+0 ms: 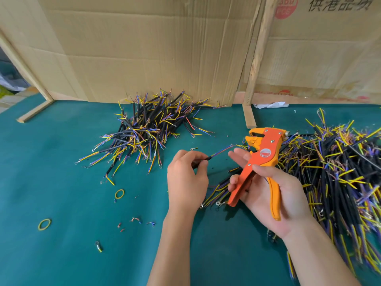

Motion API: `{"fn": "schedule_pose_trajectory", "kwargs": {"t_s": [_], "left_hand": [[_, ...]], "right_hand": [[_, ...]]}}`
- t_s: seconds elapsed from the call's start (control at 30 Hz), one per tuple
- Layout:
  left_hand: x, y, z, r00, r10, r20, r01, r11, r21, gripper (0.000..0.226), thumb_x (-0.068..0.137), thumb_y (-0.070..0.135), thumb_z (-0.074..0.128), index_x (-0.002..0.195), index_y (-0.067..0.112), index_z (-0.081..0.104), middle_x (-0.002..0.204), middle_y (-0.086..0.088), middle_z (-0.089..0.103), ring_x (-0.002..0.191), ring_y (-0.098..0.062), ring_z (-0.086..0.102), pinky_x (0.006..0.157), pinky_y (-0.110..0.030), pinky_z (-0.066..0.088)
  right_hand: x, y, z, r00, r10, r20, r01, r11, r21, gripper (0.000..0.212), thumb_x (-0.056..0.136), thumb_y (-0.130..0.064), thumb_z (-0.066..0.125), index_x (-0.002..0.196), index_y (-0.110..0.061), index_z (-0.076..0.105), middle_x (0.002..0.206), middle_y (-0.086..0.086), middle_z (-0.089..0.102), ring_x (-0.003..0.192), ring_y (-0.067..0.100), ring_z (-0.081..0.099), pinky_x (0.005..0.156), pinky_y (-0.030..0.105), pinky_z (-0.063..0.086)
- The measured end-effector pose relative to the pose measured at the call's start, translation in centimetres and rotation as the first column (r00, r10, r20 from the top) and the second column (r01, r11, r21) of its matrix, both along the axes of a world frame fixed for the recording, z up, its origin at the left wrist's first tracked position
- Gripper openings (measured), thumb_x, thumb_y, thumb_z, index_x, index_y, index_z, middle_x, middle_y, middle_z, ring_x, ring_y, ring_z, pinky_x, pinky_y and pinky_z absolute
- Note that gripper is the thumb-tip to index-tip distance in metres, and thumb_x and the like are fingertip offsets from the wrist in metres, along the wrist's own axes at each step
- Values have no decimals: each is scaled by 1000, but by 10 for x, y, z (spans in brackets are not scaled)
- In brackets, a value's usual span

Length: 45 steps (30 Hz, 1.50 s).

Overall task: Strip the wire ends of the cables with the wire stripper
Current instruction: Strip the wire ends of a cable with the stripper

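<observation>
My left hand [186,180] pinches a short black cable [219,153] near its sheath end; its yellow and blue wire ends point up and right toward the tool. My right hand [268,193] grips the orange wire stripper [266,159] by its two handles, jaws up and open at the upper left. The wire tips sit just left of the jaws, apart from them. One pile of black cables [144,131] lies at the back centre, and a bigger pile [340,172] lies on the right.
The green table mat [61,182] carries two yellow rubber bands [119,194] [44,224], a loose ring terminal [98,245] and small insulation scraps [135,219]. Cardboard walls [144,48] and a wooden post [254,65] close off the back.
</observation>
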<state>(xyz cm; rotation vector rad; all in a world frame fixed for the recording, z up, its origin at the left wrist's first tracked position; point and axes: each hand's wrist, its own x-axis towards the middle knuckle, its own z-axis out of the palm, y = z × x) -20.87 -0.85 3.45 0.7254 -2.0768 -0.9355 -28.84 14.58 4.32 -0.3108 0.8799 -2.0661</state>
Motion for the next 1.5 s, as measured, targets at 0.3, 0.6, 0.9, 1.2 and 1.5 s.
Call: {"fn": "schedule_pose_trajectory", "kwargs": {"t_s": [0.3, 0.6, 0.9, 1.2, 1.5], "left_hand": [[1, 4, 2, 997, -82, 2, 82, 997, 10, 11, 85, 11, 70, 85, 22, 73, 83, 12, 70, 82, -4, 64, 81, -23, 50], [9, -10, -4, 895, 398, 202, -397, 917, -44, 26, 88, 37, 72, 113, 32, 72, 110, -5, 52, 106, -29, 43, 91, -25, 27], [16, -25, 19, 703, 456, -546, 302, 504, 809, 17, 93, -6, 56, 107, 3, 57, 83, -12, 73, 72, -18, 72, 61, -20, 54], [23, -31, 24, 625, 292, -723, 451, 621, 641, 17, 104, 17, 50, 110, 11, 65, 94, -5, 70, 85, -14, 67, 71, -17, 51], [25, -39, 17, 741, 231, -631, 326, 697, 638, 16, 97, 5, 58, 106, 8, 72, 71, 1, 66, 59, -8, 54, 57, -16, 44]], "right_hand": [[-5, 4, -2, 999, 10, -38, -12, 999, -51, 60, 77, -19, 66, 135, -4, 63, 146, 9, 58, 78, 29, 64, 76, 38, 56], [-2, 4, -2, 994, 75, -78, -79, 996, -48, 61, 82, -16, 59, 142, -4, 57, 147, 7, 58, 80, 30, 63, 77, 36, 55], [0, 3, -3, 990, 93, -103, -92, 996, 15, 65, 77, -18, 65, 141, -6, 59, 144, 9, 61, 80, 31, 65, 75, 38, 57], [15, -6, -4, 926, 357, -119, -344, 932, 115, 63, 74, -13, 71, 136, -14, 65, 148, 4, 57, 81, 39, 70, 72, 44, 58], [12, -2, -2, 778, 618, -114, -590, 781, 203, 63, 89, -29, 77, 145, -11, 54, 140, 31, 56, 87, 44, 71, 79, 50, 56]]}}
